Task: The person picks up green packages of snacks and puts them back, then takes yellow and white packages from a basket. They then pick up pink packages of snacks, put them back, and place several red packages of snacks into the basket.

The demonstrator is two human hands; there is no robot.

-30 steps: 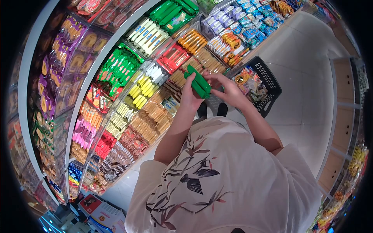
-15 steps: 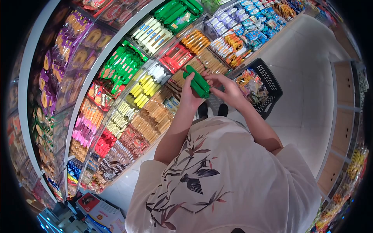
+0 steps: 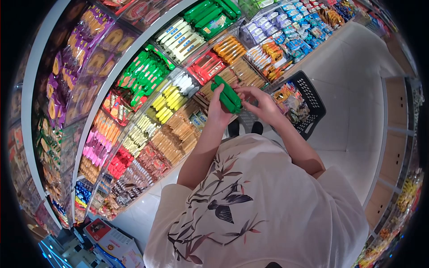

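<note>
Green wrapped packs (image 3: pixel 227 96) are held in front of my chest, side by side and slightly tilted. My left hand (image 3: pixel 217 107) is closed round their left side, with the thumb on top of the wrapper. On their right side, my right hand (image 3: pixel 261 103) has its fingers bent and pressed at the edge of the green wrapper; the fingertips are partly hidden. Just beyond both hands is a shelf bin of tan wrapped sticks (image 3: pixel 248 73).
Tiered shelf bins of wrapped snacks run from lower left to upper right, edged by a pale curved rail (image 3: pixel 117 67). A dark perforated basket (image 3: pixel 316 100) holding packets stands right of my hands. Wooden cabinets (image 3: pixel 395 105) line the right side.
The shelves and bins have shifted slightly to the right in view. My hands keep nearly the same hold on the green packs.
</note>
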